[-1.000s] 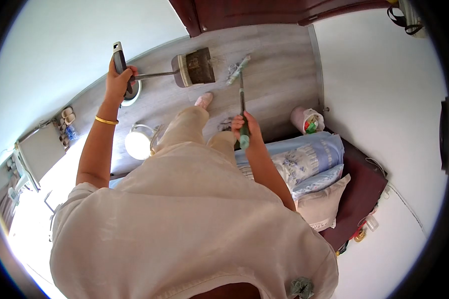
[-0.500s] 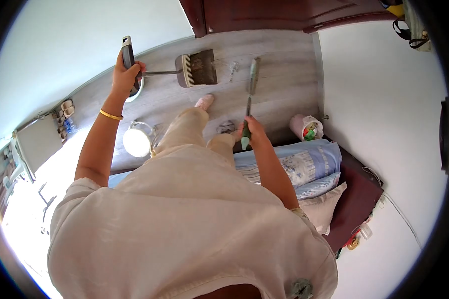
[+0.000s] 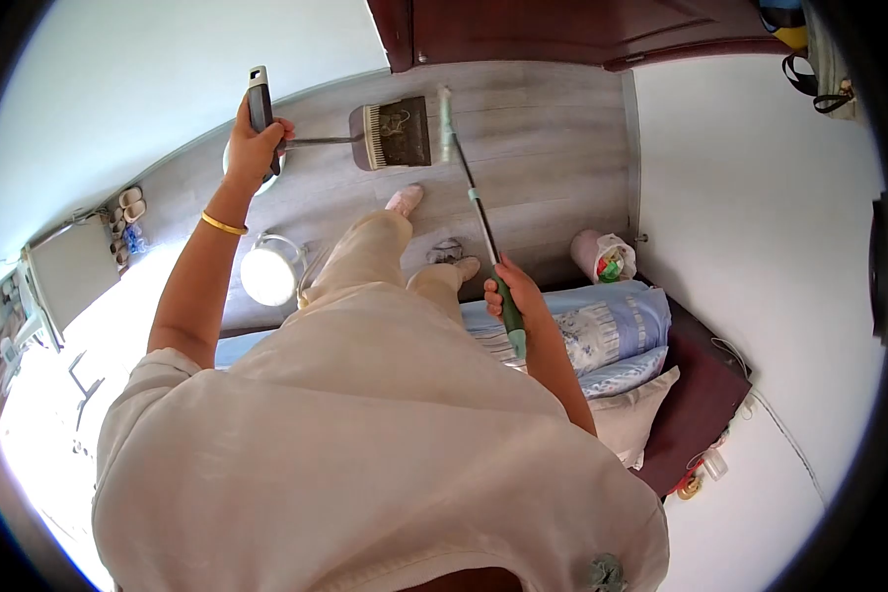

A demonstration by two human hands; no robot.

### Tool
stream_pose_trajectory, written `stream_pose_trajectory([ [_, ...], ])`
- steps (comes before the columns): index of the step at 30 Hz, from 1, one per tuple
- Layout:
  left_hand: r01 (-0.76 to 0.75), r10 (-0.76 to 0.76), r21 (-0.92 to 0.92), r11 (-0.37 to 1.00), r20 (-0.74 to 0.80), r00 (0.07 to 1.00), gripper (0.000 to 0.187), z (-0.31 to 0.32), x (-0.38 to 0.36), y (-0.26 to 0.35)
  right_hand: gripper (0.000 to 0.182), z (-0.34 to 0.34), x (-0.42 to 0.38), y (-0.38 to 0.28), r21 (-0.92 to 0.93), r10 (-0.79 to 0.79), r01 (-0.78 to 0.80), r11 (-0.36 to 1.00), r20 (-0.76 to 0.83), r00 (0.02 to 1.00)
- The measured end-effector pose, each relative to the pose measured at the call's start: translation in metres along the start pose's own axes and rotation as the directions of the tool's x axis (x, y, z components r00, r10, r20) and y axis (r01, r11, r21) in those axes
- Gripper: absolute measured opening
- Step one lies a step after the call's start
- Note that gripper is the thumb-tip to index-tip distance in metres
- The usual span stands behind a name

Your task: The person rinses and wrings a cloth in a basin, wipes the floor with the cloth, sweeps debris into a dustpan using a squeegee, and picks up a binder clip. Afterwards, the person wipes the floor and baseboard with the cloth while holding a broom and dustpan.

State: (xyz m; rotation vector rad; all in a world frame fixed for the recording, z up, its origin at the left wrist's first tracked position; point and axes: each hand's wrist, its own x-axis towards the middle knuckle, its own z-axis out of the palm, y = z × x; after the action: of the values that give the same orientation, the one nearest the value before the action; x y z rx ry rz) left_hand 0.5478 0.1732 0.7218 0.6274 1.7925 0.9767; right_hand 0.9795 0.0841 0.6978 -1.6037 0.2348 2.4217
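Left hand [image 3: 259, 148] grips a long-handled brown plastic dustpan [image 3: 397, 135] near the far edge of the grey plank floor [image 3: 553, 163], its mouth seemingly turned to meet the slim green-and-black broom [image 3: 474, 192] clasped in the right hand [image 3: 515, 294].

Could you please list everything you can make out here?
Dustpan: one, brown, upper centre
Broom: one, green and black, beside dustpan
Floor: one, grey, centre
Cabinet: one, dark red, top
Bin: one, pink, right
Bedding: several pieces, blue and beige, right
Slippers: several, mostly beige, left
Round objects: two, white, left
Bag: one, greyish, top right
Bracelet: one, gold, left arm
Shirt: one, cream, bottom centre
Left hand: one, bare, dustpan handle
Right hand: one, bare, broom grip
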Motion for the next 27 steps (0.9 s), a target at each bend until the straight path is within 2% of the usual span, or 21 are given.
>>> stream_pose_trajectory([
  [2, -0.008, 0.008, 0.004, 1.000, 0.005, 1.000, 0.064, 0.000, 0.000, -0.001, 0.034, -0.006, 0.011, 0.001, -0.121, -0.082, 0.070, 0.990, -0.102, 0.991],
  [5, -0.017, 0.017, 0.016, 1.000, 0.003, 1.000, 0.059, -0.002, 0.002, -0.007, 0.038, -0.017, 0.054, -0.006, -0.174, -0.116, 0.078, 0.982, -0.218, 0.969],
  [8, -0.017, 0.017, 0.028, 0.999, 0.001, 1.000, 0.057, 0.000, 0.001, -0.004, 0.038, 0.016, 0.069, -0.008, -0.193, -0.131, 0.073, 0.978, -0.311, 0.941],
  [11, -0.007, 0.007, 0.058, 0.998, -0.004, 1.000, 0.056, 0.004, -0.002, -0.001, 0.040, 0.014, 0.102, 0.020, -0.282, -0.067, 0.009, 0.959, -0.197, 0.978],
  [12, -0.006, 0.006, 0.063, 0.998, -0.005, 1.000, 0.056, 0.003, -0.002, -0.002, 0.044, 0.021, 0.093, 0.020, -0.214, 0.033, -0.065, 0.975, -0.150, 0.988],
  [15, -0.001, 0.001, 0.004, 1.000, -0.014, 1.000, 0.054, -0.003, -0.005, -0.006, 0.046, -0.001, 0.069, 0.012, -0.084, 0.087, -0.087, 0.993, 0.000, 0.996],
  [18, -0.010, 0.005, -0.074, 0.997, -0.070, 0.998, 0.050, -0.017, -0.019, -0.004, 0.043, 0.003, 0.018, -0.003, -0.020, 0.000, 0.000, 1.000, -0.022, 1.000],
  [21, -0.001, -0.014, -0.109, 0.994, -0.134, 0.991, 0.046, -0.037, -0.036, -0.004, 0.042, -0.002, 0.020, -0.025, -0.365, -0.168, 0.086, 0.927, -0.199, 0.966],
  [23, 0.026, -0.050, -0.122, 0.992, -0.199, 0.979, 0.050, -0.041, -0.047, 0.001, 0.034, -0.010, 0.042, -0.051, -0.493, -0.256, 0.102, 0.864, -0.257, 0.932],
  [25, 0.033, -0.056, -0.117, 0.993, -0.196, 0.979, 0.047, -0.041, -0.048, 0.000, 0.026, -0.022, 0.074, -0.088, -0.726, -0.349, 0.114, 0.678, -0.182, 0.919],
  [27, 0.033, -0.053, -0.109, 0.993, -0.184, 0.982, 0.045, -0.043, -0.042, -0.013, 0.020, -0.004, 0.089, -0.112, -0.678, -0.385, 0.135, 0.723, -0.233, 0.893],
])
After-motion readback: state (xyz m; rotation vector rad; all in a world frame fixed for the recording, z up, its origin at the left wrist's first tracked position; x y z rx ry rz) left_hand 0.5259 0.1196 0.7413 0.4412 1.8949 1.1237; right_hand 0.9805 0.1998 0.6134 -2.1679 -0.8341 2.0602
